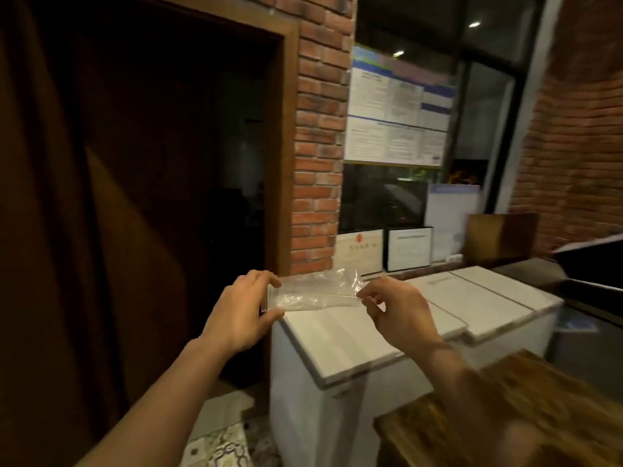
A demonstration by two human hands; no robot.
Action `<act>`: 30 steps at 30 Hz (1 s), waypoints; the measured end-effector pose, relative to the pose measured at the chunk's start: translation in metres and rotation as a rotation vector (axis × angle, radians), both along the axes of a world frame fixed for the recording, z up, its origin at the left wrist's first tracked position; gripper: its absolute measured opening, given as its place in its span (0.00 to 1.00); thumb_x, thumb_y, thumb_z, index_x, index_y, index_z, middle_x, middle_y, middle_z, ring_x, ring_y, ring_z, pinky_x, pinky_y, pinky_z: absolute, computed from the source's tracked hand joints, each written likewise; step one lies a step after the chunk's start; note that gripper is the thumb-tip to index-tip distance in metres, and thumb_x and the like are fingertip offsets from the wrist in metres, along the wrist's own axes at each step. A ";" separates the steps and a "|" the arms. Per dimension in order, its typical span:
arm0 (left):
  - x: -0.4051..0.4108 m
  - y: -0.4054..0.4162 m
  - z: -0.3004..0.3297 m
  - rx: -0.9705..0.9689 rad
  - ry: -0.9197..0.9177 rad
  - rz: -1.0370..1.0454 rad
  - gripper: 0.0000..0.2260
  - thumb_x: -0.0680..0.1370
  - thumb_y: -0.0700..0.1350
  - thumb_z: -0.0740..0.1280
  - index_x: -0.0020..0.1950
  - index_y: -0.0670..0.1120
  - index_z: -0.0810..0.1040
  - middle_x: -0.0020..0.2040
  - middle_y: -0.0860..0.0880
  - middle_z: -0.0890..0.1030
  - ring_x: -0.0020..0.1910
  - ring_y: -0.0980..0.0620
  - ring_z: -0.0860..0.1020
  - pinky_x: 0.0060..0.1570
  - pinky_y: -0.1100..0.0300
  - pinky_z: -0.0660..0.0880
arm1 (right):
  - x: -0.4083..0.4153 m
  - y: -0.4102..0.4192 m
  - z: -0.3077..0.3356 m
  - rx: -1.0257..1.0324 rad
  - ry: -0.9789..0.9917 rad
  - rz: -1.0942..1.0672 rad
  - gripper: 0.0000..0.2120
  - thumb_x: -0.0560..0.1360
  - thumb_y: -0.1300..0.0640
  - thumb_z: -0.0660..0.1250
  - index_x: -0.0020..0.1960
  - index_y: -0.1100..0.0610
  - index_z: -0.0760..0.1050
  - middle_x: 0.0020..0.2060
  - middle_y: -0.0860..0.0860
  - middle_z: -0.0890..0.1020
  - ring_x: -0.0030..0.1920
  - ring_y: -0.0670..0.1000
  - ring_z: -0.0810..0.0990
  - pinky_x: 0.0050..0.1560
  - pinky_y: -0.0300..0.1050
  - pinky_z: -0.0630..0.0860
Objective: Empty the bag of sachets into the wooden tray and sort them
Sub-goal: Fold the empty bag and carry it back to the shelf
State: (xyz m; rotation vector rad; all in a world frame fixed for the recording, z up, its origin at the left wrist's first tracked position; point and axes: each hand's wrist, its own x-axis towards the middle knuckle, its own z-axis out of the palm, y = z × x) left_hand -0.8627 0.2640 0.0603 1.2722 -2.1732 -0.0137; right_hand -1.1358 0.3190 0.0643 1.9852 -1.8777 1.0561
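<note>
- While both arms reach out in front, the crumpled clear plastic bag (317, 293) hangs stretched in the air between the hands, above the near corner of the white chest freezer (340, 338).
- Left hand (241, 311) pinches the bag's left end between thumb and fingers, partly covering a small barcode label there.
- Right hand (397, 308) has fingertips closed on the right end; its curled fingers hide the exact grip.
- Bag looks see-through and flat; can't tell if any sachets are inside.
- Brown wooden countertop (526, 416), bottom right, is blurry and cut off by the frame.
- Dark doorway (151, 163) on the left shows almost nothing.
</note>
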 end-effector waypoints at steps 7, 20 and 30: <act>0.089 0.015 -0.010 -0.002 -0.009 0.235 0.21 0.77 0.53 0.72 0.67 0.55 0.71 0.71 0.54 0.72 0.68 0.52 0.72 0.67 0.53 0.71 | 0.084 -0.056 -0.012 0.002 0.010 0.265 0.09 0.73 0.60 0.74 0.49 0.47 0.84 0.43 0.43 0.84 0.42 0.48 0.82 0.41 0.46 0.80; 0.093 0.040 -0.048 0.063 -0.064 0.474 0.20 0.77 0.54 0.71 0.67 0.55 0.71 0.69 0.54 0.74 0.63 0.53 0.74 0.63 0.53 0.75 | 0.102 -0.091 -0.052 0.113 -0.016 0.508 0.08 0.78 0.59 0.71 0.54 0.50 0.85 0.48 0.46 0.83 0.45 0.48 0.80 0.39 0.29 0.66; 0.083 0.038 -0.139 0.259 -0.120 0.454 0.22 0.78 0.55 0.69 0.71 0.54 0.70 0.71 0.51 0.72 0.68 0.49 0.72 0.66 0.50 0.70 | 0.085 -0.094 -0.140 0.210 -0.018 0.516 0.06 0.76 0.60 0.71 0.49 0.51 0.84 0.42 0.48 0.83 0.41 0.52 0.83 0.39 0.52 0.81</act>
